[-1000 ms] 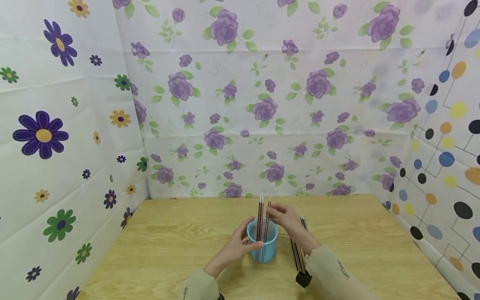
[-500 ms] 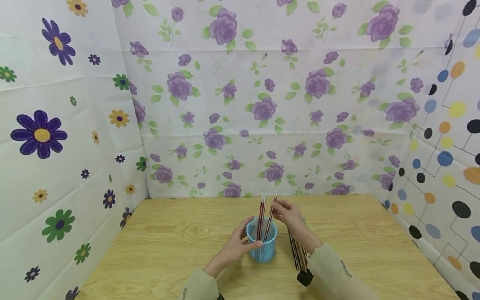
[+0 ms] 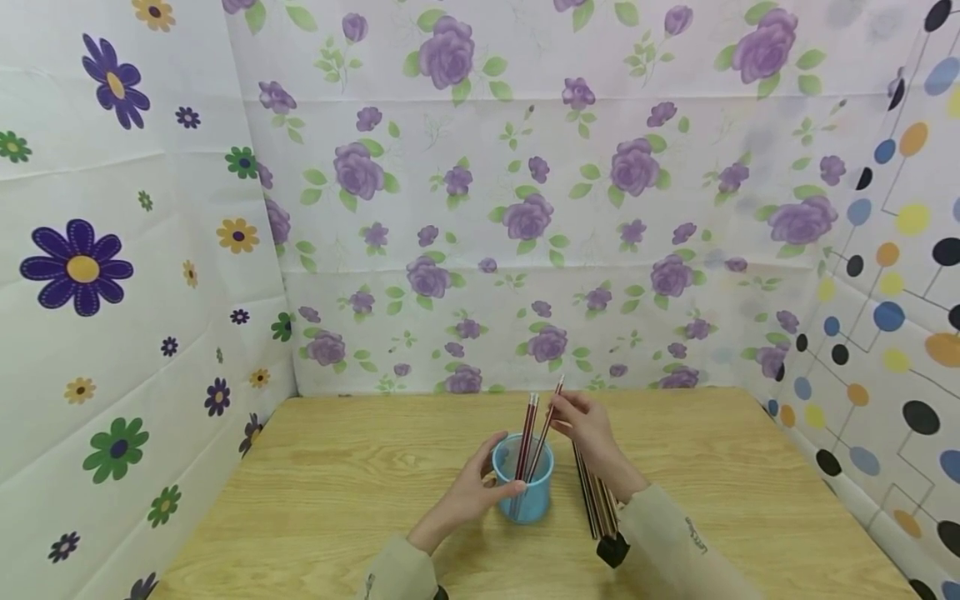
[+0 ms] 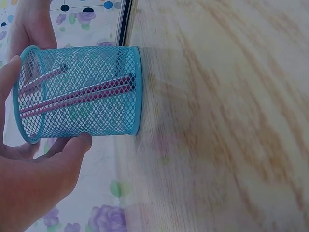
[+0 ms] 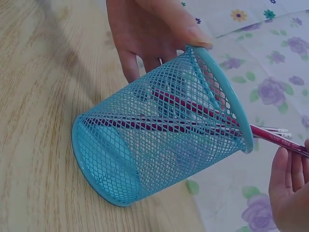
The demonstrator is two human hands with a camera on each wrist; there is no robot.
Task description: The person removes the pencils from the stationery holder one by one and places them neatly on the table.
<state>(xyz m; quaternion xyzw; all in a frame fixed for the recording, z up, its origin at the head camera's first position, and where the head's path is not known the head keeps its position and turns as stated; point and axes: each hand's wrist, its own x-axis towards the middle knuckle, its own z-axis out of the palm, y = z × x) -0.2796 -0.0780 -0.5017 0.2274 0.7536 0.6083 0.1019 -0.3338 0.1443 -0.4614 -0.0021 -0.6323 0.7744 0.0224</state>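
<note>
A light blue mesh pencil cup (image 3: 534,505) stands upright on the table. My left hand (image 3: 468,492) grips its side near the rim, thumb at the front and fingers behind. Between thumb and fingertips my right hand (image 3: 591,429) pinches a red striped pencil (image 5: 270,137) by its upper part. That pencil slants over the rim, its lower end inside the cup and above the bottom in the left wrist view. Two more red pencils (image 3: 527,433) lean together inside, their lower ends near the cup's base. Both hands also show in the right wrist view.
Right of the cup lies a bundle of dark and tan striped pencils (image 3: 597,505), partly under the right forearm, with a black object (image 3: 612,551) at its near end. The wooden table (image 3: 360,450) is bordered by patterned cloth walls (image 3: 525,250).
The right hand has moved slightly right and up with its pencil, which tilts more and rises a little. The two pencils in the cup lean further right. The left hand stays on the cup.
</note>
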